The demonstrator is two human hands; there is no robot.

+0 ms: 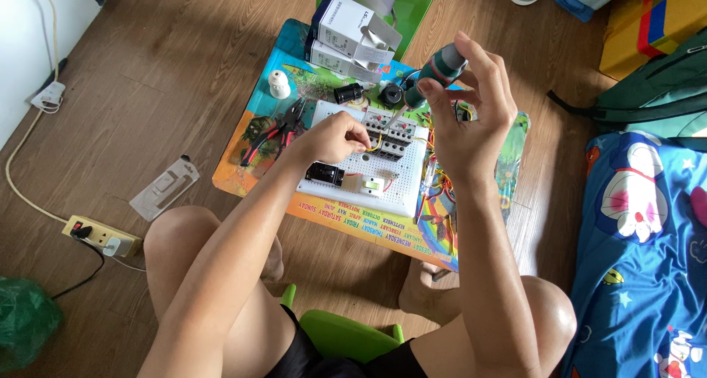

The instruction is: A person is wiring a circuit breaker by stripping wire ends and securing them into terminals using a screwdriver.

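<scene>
My right hand (471, 106), upper centre-right of the frame, has its fingers (492, 67) wrapped around the green-and-grey handle of a screwdriver (431, 76); the shaft slants down and to the left, its tip at the row of black circuit breakers (390, 136) on the white perforated board (412, 173). My left hand (333, 139), just left of centre, rests on that board with its fingers pinched together on a yellow wire (373, 144) running into the breakers. Below it on the board sit a black socket (325, 175) and a pale switch (373, 186).

The board lies on a small colourful counter (254, 128) in the middle of the frame. Red-handled pliers (276, 133) lie on the counter left of the board, a white bulb holder (278, 84) above them, and white boxes (352, 32) stacked at the top edge. A bundle of coloured wires (436, 190) trails off the board's right side.

On the wooden floor at lower left are a power strip (101, 236) and a clear plastic package (165, 187). A blue cartoon blanket (648, 253) fills the right edge.
</scene>
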